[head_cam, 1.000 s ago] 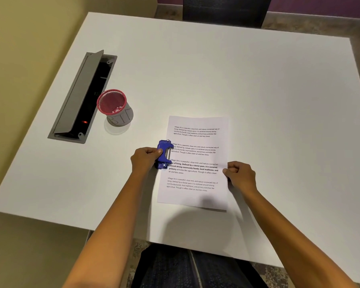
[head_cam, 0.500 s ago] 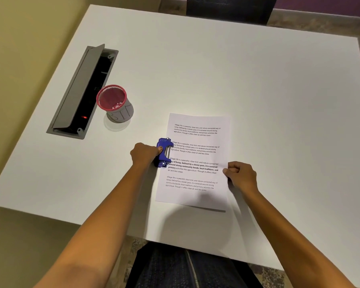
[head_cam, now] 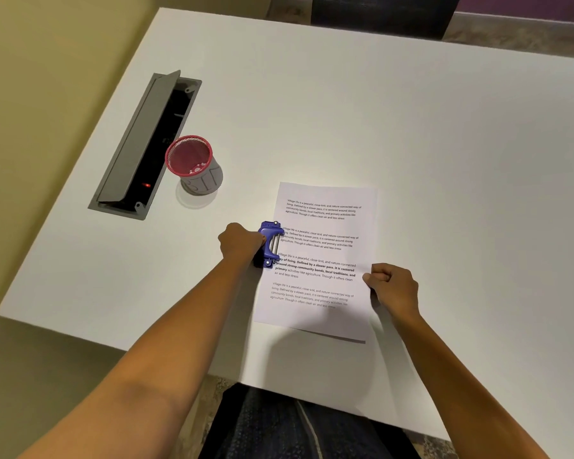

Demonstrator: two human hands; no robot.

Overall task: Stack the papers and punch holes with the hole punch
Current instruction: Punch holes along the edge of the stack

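Note:
A stack of white printed papers [head_cam: 322, 260] lies flat on the white table [head_cam: 411, 127] in front of me. A small blue hole punch [head_cam: 269, 244] sits over the middle of the stack's left edge. My left hand [head_cam: 241, 241] is closed on the punch from the left, thumb on its top. My right hand [head_cam: 393, 286] pinches the right edge of the papers with curled fingers, holding them against the table.
A red mesh cup [head_cam: 193, 164] stands to the upper left of the papers. Left of it is an open grey cable hatch [head_cam: 143, 144] set into the table. A dark chair [head_cam: 381, 14] is at the far side. The table's near edge is close to my lap.
Both hands, the punch and the papers keep their places; only the camera view has shifted slightly.

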